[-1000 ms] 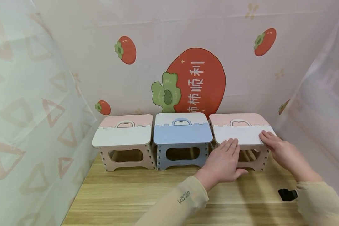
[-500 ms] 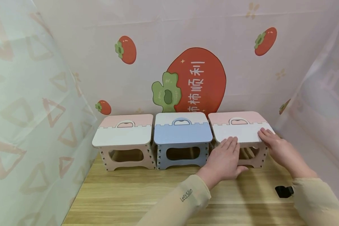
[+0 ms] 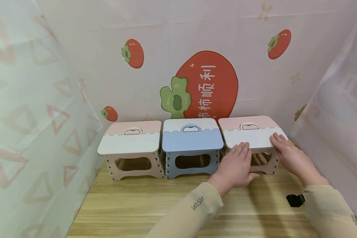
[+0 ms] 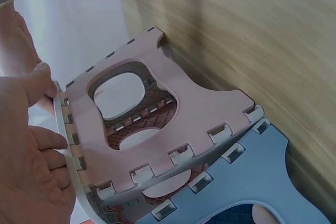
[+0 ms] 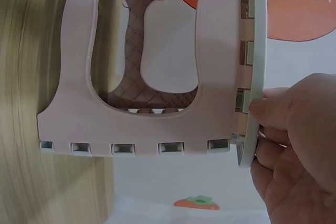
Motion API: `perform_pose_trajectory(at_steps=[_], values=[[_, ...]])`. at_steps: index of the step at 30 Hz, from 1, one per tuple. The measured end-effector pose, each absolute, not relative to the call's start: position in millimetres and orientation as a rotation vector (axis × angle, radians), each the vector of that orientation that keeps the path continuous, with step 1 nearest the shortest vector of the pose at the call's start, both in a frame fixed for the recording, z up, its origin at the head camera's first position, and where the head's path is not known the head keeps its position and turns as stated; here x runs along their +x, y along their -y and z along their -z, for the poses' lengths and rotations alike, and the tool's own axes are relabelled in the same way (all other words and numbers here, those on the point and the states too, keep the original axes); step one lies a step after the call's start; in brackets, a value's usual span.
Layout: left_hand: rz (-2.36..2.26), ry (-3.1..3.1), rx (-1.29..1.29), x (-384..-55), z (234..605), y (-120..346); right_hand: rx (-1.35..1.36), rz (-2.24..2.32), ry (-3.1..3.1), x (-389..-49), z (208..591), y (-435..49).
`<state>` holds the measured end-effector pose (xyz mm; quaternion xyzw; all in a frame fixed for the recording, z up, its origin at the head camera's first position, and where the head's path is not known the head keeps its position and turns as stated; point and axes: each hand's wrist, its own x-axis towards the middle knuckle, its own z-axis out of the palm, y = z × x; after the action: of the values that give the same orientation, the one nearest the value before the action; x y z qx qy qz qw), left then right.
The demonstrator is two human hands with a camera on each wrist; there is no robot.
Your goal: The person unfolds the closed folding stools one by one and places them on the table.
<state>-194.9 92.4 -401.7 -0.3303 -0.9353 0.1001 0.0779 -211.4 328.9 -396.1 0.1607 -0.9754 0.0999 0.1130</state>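
A pink-and-white folding step stool (image 3: 250, 138) stands at the right end of a row of three. My left hand (image 3: 233, 167) lies with straight fingers on the front left of its top, thumb pointing right. Over the front right corner, my right hand (image 3: 293, 160) rests its fingers on the white top. In the right wrist view, the thumb of my right hand (image 5: 304, 140) touches the edge of the stool's top. The left wrist view has my left hand (image 4: 31, 156) against the same top, above the pink side panel (image 4: 94, 129). Neither hand's fingers wrap around the stool.
Left of it stands a blue-and-white folding stool (image 3: 193, 142), close beside. Another pink-and-white stool (image 3: 129, 143) is at the row's left end. All stand on a wood-grain table (image 3: 131, 208) before a persimmon-printed backdrop (image 3: 166, 29). A black strap end (image 3: 295, 200) hangs by the right sleeve.
The right-hand stool has slid slightly back and left, nearer the blue stool. Both hands moved along with it, still on its top. The other two stools stayed put.
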Motion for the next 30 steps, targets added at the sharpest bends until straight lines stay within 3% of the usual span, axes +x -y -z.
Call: perform_pose_trajectory(at_steps=[15,30], values=[[-0.179,2.863,-1.125,-191.2,397.8,-65.2,0.513,-0.313,2.807,-205.5,404.4,-331.7],[-0.077,2.861,-1.008,-170.9,391.3,38.8,0.447,-0.437,2.905,-181.0,416.5,-337.1]])
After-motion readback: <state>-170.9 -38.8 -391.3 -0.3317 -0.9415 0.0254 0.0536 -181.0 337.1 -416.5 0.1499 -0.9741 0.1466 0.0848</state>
